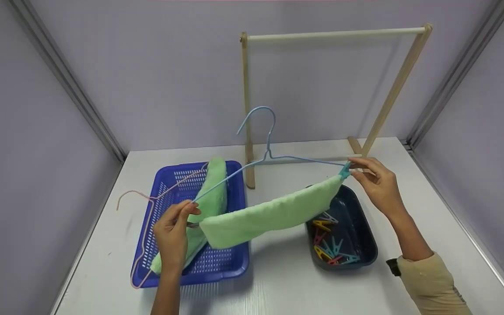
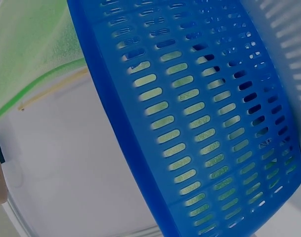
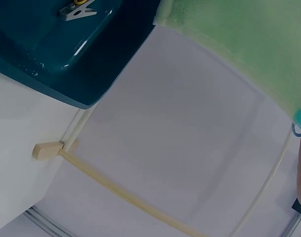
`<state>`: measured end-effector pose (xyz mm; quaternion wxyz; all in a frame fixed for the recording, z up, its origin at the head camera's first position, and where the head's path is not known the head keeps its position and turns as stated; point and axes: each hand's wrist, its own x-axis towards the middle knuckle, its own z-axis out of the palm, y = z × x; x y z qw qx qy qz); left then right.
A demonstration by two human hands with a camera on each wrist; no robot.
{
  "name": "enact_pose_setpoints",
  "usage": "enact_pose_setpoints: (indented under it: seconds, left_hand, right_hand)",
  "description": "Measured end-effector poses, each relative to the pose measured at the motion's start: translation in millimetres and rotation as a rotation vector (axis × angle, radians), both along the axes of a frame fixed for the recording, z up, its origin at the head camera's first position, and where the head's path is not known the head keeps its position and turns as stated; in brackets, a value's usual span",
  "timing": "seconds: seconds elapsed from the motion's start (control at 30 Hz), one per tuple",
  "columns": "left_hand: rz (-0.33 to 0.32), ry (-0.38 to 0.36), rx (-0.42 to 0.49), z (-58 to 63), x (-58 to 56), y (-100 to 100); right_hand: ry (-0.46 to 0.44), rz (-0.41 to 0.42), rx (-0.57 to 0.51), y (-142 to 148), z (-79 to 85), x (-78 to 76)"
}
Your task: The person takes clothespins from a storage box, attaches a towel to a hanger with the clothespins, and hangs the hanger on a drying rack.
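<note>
A light blue wire clothes hanger [image 1: 293,157] is held up in the head view, its hook pointing upward. My left hand [image 1: 173,234] pinches its left end between thumb and fingers. A folded green towel [image 1: 274,214] hangs slanted below the hanger, lower at the left. At the right end my right hand [image 1: 379,186] pinches a teal clothespin [image 1: 344,170] that grips the towel's corner at the hanger. A small grey clip [image 1: 193,225] shows at the towel's left corner, partly hidden by my left fingers. The right wrist view shows the towel [image 3: 244,44] close up.
Below on the left stands a blue perforated basket [image 1: 234,262] with another green towel [image 1: 217,188] and a pink hanger [image 1: 147,218]. A dark bin [image 1: 368,236] of colourful clothespins [image 1: 333,247] stands on the right. Behind is a wooden rack [image 1: 335,36].
</note>
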<state>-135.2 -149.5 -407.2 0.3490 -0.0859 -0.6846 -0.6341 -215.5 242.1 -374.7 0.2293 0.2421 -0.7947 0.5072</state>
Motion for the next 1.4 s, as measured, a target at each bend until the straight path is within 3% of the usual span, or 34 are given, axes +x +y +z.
enact_pose_setpoints:
  seconds: [0.1,0.23,0.33,0.6,0.8,1.07,1.2,1.4]
  left_hand:
    - [0.008,0.012,0.011,-8.7,-4.6,-2]
    - [0.017,0.011,0.025,-10.8,-6.3,-2]
    - [0.021,-0.007,0.037,-8.2,-5.1,-1]
    - [0.055,-0.042,0.050,12.6,7.6,6]
    - [0.085,-0.045,0.092,11.8,8.1,5]
    - [0.087,-0.013,0.133,7.7,7.6,2]
    - [0.088,-0.010,0.150,7.8,8.1,1]
    - [0.099,-0.011,0.155,6.4,7.8,0]
  right_hand:
    - [0.000,-0.003,0.002,0,0.1,0.4]
    - [0.018,-0.008,0.008,-1,1.0,1.2]
    - [0.024,-0.016,0.007,-1,2.1,1.8]
    - [0.024,-0.025,-0.045,1,2.9,0.8]
    - [0.016,-0.081,-0.070,1,1.2,-3.6]
    - [-0.094,-0.177,-0.027,-4,-4.4,-12.6]
    - [-0.145,-0.179,0.009,-6,-13.9,-20.5]
    - [-0.186,-0.187,0.049,-1,-50.5,-46.6]
